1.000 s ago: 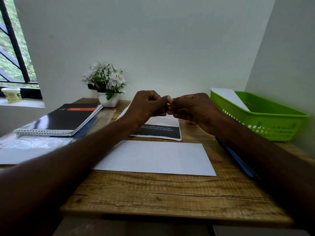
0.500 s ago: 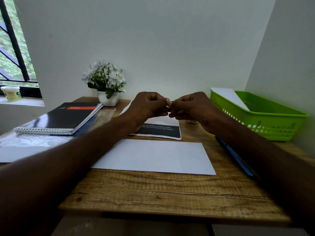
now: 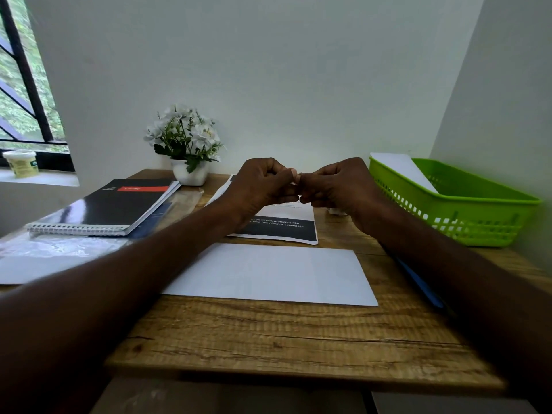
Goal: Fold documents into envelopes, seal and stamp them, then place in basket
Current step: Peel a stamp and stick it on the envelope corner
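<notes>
My left hand point(image 3: 263, 183) and my right hand point(image 3: 337, 183) are raised above the table with curled fingers, fingertips meeting. Together they pinch a tiny pale piece point(image 3: 299, 175), too small to identify. Below and nearer to me, a white envelope point(image 3: 268, 273) lies flat on the wooden table point(image 3: 268, 339). A printed document point(image 3: 280, 230) with a black band lies just behind it, partly hidden by my hands. The green basket point(image 3: 454, 210) stands at the right with a white envelope point(image 3: 400, 171) leaning inside.
A blue pen point(image 3: 418, 282) lies under my right forearm. At the left are a spiral notebook point(image 3: 104, 204) and a clear plastic sleeve point(image 3: 59, 246). A white flower pot point(image 3: 188, 144) stands by the wall. A tub point(image 3: 21, 162) sits on the windowsill.
Both hands stay at the same spot above the document. Only the fingertips shift slightly against each other.
</notes>
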Demonstrator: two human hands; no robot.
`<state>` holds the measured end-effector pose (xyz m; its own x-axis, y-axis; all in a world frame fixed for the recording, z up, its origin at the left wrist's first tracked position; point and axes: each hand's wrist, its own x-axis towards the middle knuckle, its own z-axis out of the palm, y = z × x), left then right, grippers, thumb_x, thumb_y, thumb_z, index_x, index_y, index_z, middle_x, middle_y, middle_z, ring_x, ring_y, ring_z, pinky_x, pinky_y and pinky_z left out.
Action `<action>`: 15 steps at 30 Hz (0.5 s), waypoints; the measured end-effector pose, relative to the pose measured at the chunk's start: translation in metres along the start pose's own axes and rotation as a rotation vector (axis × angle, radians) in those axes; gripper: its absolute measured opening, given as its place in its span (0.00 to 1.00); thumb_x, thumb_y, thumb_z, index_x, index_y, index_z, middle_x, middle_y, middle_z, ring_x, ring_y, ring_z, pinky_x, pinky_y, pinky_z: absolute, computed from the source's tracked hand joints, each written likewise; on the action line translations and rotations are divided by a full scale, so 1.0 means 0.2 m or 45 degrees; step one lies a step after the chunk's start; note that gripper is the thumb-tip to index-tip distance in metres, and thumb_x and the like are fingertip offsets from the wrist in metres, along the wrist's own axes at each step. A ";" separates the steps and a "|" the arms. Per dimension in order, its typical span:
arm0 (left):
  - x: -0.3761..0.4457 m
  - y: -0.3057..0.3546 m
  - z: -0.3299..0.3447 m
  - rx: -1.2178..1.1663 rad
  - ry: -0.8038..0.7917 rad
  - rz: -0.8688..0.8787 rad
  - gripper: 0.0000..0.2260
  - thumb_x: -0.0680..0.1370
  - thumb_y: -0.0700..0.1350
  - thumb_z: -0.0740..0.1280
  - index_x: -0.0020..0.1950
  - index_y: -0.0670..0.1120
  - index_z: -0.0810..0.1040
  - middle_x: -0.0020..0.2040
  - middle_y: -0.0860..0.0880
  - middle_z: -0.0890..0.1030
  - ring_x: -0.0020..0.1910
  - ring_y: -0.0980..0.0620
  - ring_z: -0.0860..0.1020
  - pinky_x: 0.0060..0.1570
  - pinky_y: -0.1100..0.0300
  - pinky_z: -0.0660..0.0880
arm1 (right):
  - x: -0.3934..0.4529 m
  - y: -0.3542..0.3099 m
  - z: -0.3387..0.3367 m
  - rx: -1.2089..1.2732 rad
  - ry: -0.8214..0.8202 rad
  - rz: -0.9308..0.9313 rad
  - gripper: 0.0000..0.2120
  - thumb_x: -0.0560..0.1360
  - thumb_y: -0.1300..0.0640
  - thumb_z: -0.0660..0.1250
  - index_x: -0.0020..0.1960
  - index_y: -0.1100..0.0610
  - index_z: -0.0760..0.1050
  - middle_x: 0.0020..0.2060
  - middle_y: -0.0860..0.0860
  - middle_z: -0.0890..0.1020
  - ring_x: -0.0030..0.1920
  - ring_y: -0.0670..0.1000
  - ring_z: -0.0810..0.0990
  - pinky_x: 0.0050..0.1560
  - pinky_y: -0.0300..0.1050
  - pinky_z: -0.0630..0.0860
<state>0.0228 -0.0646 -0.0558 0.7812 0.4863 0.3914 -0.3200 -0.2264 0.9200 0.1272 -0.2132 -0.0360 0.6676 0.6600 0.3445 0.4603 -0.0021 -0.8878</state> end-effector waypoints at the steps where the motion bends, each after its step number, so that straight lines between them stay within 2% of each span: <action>1: 0.00 0.00 0.00 -0.007 -0.006 -0.009 0.08 0.81 0.39 0.71 0.43 0.39 0.77 0.43 0.39 0.85 0.47 0.39 0.87 0.54 0.46 0.84 | 0.00 0.00 0.00 0.009 -0.001 0.001 0.17 0.73 0.50 0.79 0.45 0.65 0.85 0.37 0.59 0.87 0.42 0.55 0.88 0.45 0.45 0.84; 4: 0.00 0.00 -0.01 -0.038 -0.003 -0.020 0.07 0.80 0.40 0.71 0.46 0.38 0.77 0.44 0.38 0.85 0.47 0.41 0.87 0.55 0.46 0.83 | -0.01 0.00 0.01 0.082 -0.012 0.010 0.21 0.72 0.49 0.79 0.48 0.68 0.83 0.40 0.59 0.88 0.44 0.55 0.88 0.47 0.45 0.84; 9: 0.00 0.01 -0.03 -0.070 -0.010 -0.007 0.07 0.80 0.40 0.72 0.46 0.38 0.79 0.43 0.41 0.86 0.45 0.45 0.86 0.57 0.46 0.83 | 0.00 0.01 0.02 0.151 -0.060 0.026 0.15 0.71 0.55 0.80 0.50 0.66 0.84 0.44 0.62 0.87 0.50 0.57 0.88 0.57 0.52 0.84; 12: -0.01 0.02 -0.02 -0.045 -0.021 -0.001 0.08 0.80 0.41 0.72 0.48 0.37 0.79 0.46 0.41 0.86 0.46 0.45 0.86 0.56 0.48 0.83 | 0.00 0.01 0.02 0.222 -0.017 0.076 0.15 0.71 0.56 0.80 0.49 0.68 0.84 0.44 0.63 0.87 0.49 0.58 0.88 0.57 0.52 0.83; 15: -0.01 0.02 -0.01 -0.010 -0.034 0.005 0.08 0.80 0.42 0.72 0.47 0.37 0.79 0.45 0.43 0.87 0.46 0.45 0.87 0.54 0.49 0.84 | 0.00 0.00 0.01 0.251 -0.024 0.142 0.13 0.71 0.57 0.80 0.48 0.67 0.85 0.43 0.62 0.87 0.47 0.57 0.88 0.55 0.48 0.84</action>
<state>0.0197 -0.0640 -0.0531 0.7941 0.4626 0.3941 -0.3269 -0.2215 0.9187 0.1258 -0.2110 -0.0374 0.6964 0.6776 0.2365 0.2593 0.0697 -0.9633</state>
